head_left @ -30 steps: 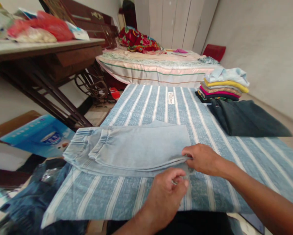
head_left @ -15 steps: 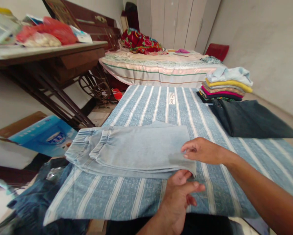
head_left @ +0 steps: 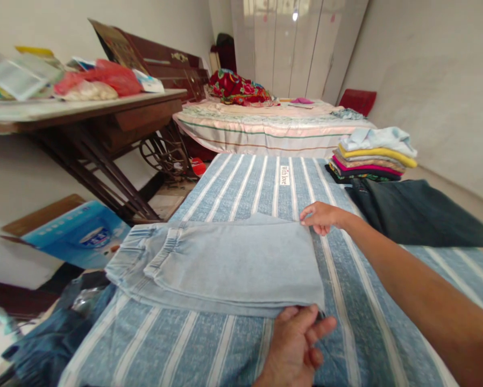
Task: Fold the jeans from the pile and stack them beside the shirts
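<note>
A folded pair of light blue jeans (head_left: 225, 263) lies on a blue and white striped cloth (head_left: 265, 183), waistband to the left. My left hand (head_left: 298, 341) pinches the near right corner of the jeans, fingers closed on the fabric. My right hand (head_left: 320, 216) reaches across and grips the far right corner of the same fold.
A stack of folded clothes (head_left: 373, 153) and a dark folded garment (head_left: 419, 212) lie at the right. Dark denim (head_left: 51, 333) is heaped at the lower left beside a blue box (head_left: 76, 234). A wooden sewing table (head_left: 84, 115) stands at the left, a bed (head_left: 265, 121) behind.
My right hand moved from the near right edge of the jeans to their far right corner. My left hand shifted onto the near right corner. The camera tilted up slightly.
</note>
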Demonstrator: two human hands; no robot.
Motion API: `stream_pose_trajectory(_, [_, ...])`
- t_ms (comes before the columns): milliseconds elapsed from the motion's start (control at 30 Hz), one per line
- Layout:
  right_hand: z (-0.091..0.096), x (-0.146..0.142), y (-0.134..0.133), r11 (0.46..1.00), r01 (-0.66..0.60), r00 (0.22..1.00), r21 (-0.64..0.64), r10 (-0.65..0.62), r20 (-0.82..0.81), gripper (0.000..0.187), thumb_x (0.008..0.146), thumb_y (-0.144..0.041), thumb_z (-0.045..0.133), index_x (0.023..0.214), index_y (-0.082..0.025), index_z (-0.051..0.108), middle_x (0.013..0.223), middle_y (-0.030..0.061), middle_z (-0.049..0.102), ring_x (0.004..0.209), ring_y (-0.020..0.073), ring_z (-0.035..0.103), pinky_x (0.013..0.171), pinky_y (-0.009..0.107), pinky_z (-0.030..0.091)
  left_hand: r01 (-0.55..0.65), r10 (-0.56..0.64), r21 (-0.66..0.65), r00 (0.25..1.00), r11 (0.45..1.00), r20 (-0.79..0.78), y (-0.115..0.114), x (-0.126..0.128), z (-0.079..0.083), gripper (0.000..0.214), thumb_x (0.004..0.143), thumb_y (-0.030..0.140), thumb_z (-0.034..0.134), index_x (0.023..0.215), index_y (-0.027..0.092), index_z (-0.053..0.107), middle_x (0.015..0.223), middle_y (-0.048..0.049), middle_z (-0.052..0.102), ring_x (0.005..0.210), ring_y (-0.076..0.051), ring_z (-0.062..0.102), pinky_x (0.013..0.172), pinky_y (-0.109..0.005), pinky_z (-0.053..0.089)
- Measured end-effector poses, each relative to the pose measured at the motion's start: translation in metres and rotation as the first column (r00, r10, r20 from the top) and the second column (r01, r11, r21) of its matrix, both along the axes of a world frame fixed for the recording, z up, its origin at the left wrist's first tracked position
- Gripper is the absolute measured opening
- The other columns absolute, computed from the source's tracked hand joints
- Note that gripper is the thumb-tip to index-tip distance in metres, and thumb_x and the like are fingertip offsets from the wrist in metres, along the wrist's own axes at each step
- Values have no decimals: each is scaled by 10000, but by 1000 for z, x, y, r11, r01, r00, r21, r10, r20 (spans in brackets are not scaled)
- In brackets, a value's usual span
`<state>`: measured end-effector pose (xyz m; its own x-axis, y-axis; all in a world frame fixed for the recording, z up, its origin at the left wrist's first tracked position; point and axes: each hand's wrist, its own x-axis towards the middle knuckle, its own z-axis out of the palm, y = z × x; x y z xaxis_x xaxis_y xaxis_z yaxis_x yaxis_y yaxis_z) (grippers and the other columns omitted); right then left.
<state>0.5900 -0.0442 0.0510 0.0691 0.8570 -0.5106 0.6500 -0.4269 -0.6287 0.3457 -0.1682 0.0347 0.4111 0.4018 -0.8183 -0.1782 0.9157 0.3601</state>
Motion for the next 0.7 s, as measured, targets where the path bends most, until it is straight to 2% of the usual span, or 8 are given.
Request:
stream_pose_trajectory(133, [-3,9,6,994,-54,994,-97,44,-101,337,763,-414,603,985,-169,533,448,-1,581,389,141,542,367,207,404,-4,3,-20,999,1000,-39,2,1,1,200,754,194,675,814,175,485,758,-7,655,734,-166,691,301,-126,285])
stream_pose_trajectory(300, [-5,11,10,976,-148,970,-162,111,-217,533,687,-548,638,1061,-201,484,465,-14,596,389,143,546,372,208,413,-46,46,-19,999,999,-21,1,3,2,348,612,160,777,755,189,461,737,8,660,791,-187,690,313,-115,271])
stream_pose_trajectory(367, [-5,10,11,963,-192,959,-187,144,-244,574,642,-590,658,1026,-198,490,463,-13,595,383,140,539,370,206,409,-50,49,-18,998,999,-25,0,4,2,363,593,153,785,750,185,459,732,7,662,790,-189,690,309,-111,246])
stream_pose_trajectory(500, [-7,7,16,933,-263,948,-247,201,-249,610,568,-652,683,916,-191,487,449,-12,587,373,138,534,373,206,406,-18,18,-14,998,1000,-53,1,5,0,319,672,206,748,806,180,459,688,16,652,706,-177,693,306,-120,252])
stream_pose_trajectory(700, [-6,10,29,885,-338,938,-321,288,-194,595,545,-674,687,832,-195,481,458,-2,597,399,155,565,393,219,424,-1,-1,-36,997,999,-77,2,4,-1,245,774,238,660,817,196,422,628,40,618,678,-181,691,312,-149,295])
